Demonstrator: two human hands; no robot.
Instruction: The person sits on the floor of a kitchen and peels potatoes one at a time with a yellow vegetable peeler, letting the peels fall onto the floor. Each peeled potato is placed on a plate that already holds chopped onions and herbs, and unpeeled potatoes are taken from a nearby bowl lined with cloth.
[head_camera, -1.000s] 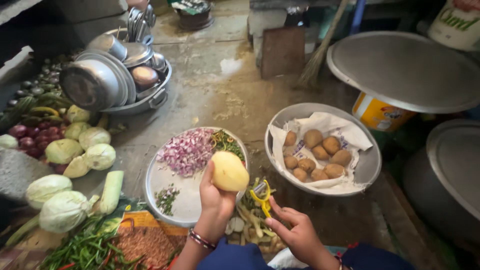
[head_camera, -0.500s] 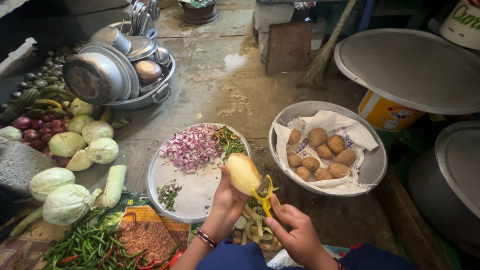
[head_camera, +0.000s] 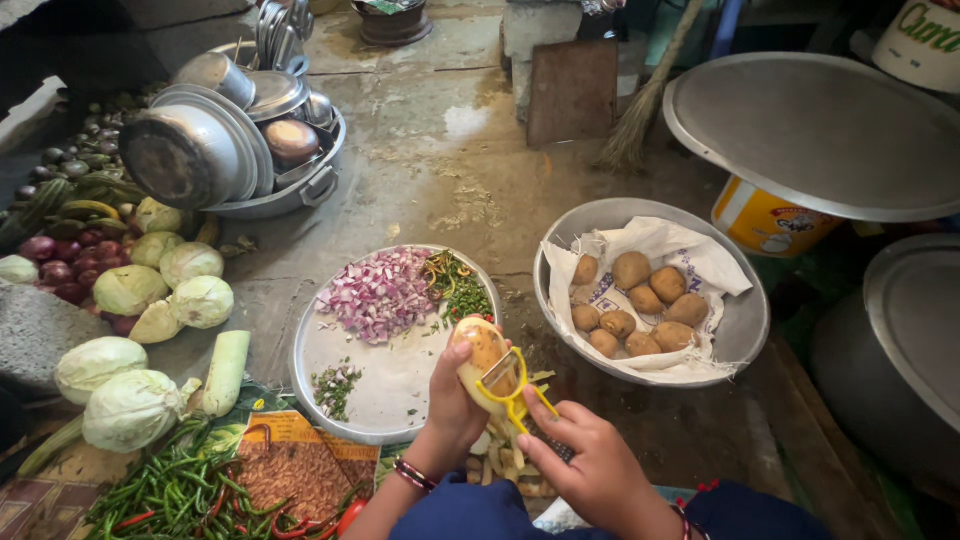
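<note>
Steel surrounds us on this rough floor (head_camera: 440, 150): a wide lid (head_camera: 820, 130) far right, a tub of stacked pots (head_camera: 230, 140) far left, a bowl (head_camera: 745, 320) lined with cloth and holding unpeeled potatoes (head_camera: 635, 300) to the right, and a flat plate (head_camera: 385, 385) in the middle with chopped red onion (head_camera: 378, 295) and sliced green chillies (head_camera: 462, 290). Cabbages (head_camera: 130, 345) and long green chillies (head_camera: 170, 490) lie near left.

Our left hand (head_camera: 455, 400) is wrapped firmly around the lower part of a half-peeled potato (head_camera: 482, 352), held in the air over the near right rim of the plate. Our right hand (head_camera: 590, 460) is closed on the handle of a yellow peeler (head_camera: 512, 385), whose blade lies against the potato's skin.

We judge the main risk to be a slip: the peeled surface looks wet, and the blade works close to our left thumb and fingertips, so a hard stroke could nick them. A loosened hold could drop the potato onto the dirty floor or into the onion. Peelings (head_camera: 500, 465) lie heaped below our hands, and more could scatter onto the plate.
</note>
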